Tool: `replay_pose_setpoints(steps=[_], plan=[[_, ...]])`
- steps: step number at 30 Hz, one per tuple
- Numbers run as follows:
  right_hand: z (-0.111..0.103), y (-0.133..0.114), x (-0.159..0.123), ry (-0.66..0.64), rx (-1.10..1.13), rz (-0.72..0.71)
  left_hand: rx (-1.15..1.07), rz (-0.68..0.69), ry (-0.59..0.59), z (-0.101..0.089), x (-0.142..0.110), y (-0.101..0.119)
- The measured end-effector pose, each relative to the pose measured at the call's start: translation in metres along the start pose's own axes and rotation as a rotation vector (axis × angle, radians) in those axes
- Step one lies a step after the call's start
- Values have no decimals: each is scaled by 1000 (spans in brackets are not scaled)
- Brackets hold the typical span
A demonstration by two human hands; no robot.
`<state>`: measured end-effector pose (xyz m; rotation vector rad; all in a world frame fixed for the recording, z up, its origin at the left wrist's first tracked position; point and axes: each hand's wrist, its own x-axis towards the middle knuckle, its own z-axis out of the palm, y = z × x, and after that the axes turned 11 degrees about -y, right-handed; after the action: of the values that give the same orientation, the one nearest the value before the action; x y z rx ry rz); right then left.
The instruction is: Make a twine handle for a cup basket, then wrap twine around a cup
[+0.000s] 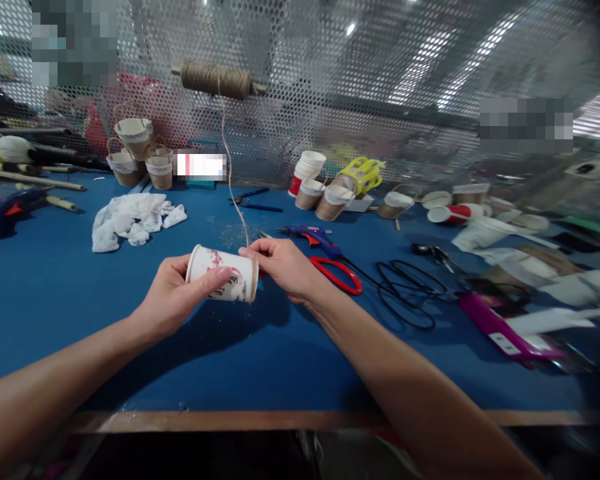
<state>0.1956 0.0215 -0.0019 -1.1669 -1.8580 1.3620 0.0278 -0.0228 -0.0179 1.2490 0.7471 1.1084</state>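
My left hand is wrapped around a white paper cup with a red print, held on its side above the blue table. At the cup's base, my right hand pinches the end of a jute twine strand. The strand runs up to a twine spool mounted on a rod against the perforated metal screen. Red-handled scissors lie just right of my right hand.
A blue glue gun with a black cord lies behind the scissors. Twine-wrapped cups and small cup baskets stand at the back. White cloth scraps lie left. Clutter fills the right side. The table's wooden edge is near me.
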Motion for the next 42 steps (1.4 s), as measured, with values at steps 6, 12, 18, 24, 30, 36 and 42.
replay_pose_setpoints(steps=[6,12,18,24,30,36,42], plan=[[0,0,-1,4,31,-31,109,50,-13,-1,-1,0],[-3,-5,-1,-5,73,11,409,142,-15,3,-4,9],[-16,-16,-7,45,202,87,624,301,-80,5,-5,12],[-18,-19,-30,-107,249,44,799,439,-156,-4,0,5],[-10,-8,-38,-47,304,-40,744,330,-243,-4,2,1],[-1,-5,-45,-25,13,-88,2,-221,-246,-1,7,9],[6,-5,-48,-115,-68,-104,-177,-383,-130,0,9,9]])
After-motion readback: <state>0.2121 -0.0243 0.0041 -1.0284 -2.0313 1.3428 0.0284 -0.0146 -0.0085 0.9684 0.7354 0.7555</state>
